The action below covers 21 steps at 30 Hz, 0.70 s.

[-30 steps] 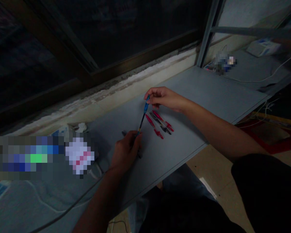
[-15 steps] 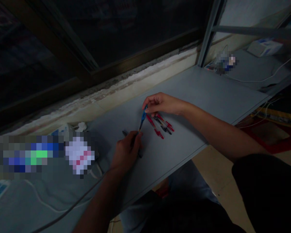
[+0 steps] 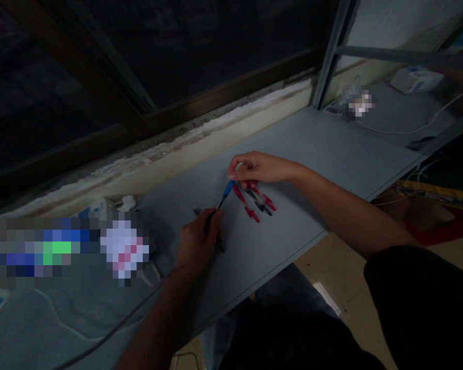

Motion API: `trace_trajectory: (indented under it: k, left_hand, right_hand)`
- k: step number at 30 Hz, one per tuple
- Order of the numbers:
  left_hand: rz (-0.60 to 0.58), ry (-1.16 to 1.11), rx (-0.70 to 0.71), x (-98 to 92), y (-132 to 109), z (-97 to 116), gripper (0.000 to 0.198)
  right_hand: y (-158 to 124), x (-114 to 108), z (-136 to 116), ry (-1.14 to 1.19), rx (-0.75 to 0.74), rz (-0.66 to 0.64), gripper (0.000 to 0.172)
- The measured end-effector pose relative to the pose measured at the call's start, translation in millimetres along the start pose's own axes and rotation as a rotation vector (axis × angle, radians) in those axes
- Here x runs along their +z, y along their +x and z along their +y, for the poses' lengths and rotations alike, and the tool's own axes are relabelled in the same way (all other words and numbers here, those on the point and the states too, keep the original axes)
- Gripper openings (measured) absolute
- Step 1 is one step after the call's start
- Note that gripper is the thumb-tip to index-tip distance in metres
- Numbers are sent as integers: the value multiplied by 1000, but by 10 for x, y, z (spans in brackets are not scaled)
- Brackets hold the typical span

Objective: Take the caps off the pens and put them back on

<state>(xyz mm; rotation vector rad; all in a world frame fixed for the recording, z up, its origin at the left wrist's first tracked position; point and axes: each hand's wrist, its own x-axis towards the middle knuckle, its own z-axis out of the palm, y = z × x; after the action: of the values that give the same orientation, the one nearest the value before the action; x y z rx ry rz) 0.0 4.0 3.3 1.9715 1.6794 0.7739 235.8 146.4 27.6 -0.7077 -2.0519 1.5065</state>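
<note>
My left hand [image 3: 197, 244] is shut around the lower end of a blue-barrelled pen [image 3: 227, 191] and a dark pen [image 3: 220, 246], whose tips stick out on either side of my fingers. My right hand [image 3: 259, 168] hovers just above the blue pen's upper end, with its fingers curled and nothing visible in them. Below its fingertips lie several red-and-black pens, including a red pen [image 3: 245, 203] and a dark one [image 3: 259, 201], side by side on the grey board [image 3: 304, 146].
The board runs along a window sill [image 3: 185, 149] under a dark metal window frame [image 3: 231, 77]. Its front edge drops to a tiled floor. Blurred objects [image 3: 69, 246] lie at lower left on a grey surface, and a white box [image 3: 415, 80] and white cable are at upper right.
The blue pen's upper end has tilted down and to the right, out of my right fingers. My right hand has lowered slightly, while my left hand stays nearly in place.
</note>
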Motion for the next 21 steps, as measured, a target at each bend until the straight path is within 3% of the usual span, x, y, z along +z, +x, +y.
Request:
trace_trajectory:
  k: [4,8,11,14,21]
  left_hand:
    - [11,-7,-11,-23,6,-10,38]
    - [35,-5,-20,-40,21,-28,34]
    - [52,-32,-9,-34,28,-21,34]
    - [32,-46,11,-29,23,-4,36]
    - [95,101,71,-50,8,-42,41]
  right_hand:
    - [-2,9,12,-19,-19,-83,36]
    - [0,55,15,-133,88,-71,52]
    - [12,61,18,-40,36,-41,36]
    - [8,50,13,-20,-23,-67,33]
    - [-20,81,4,-195,46,-90,61]
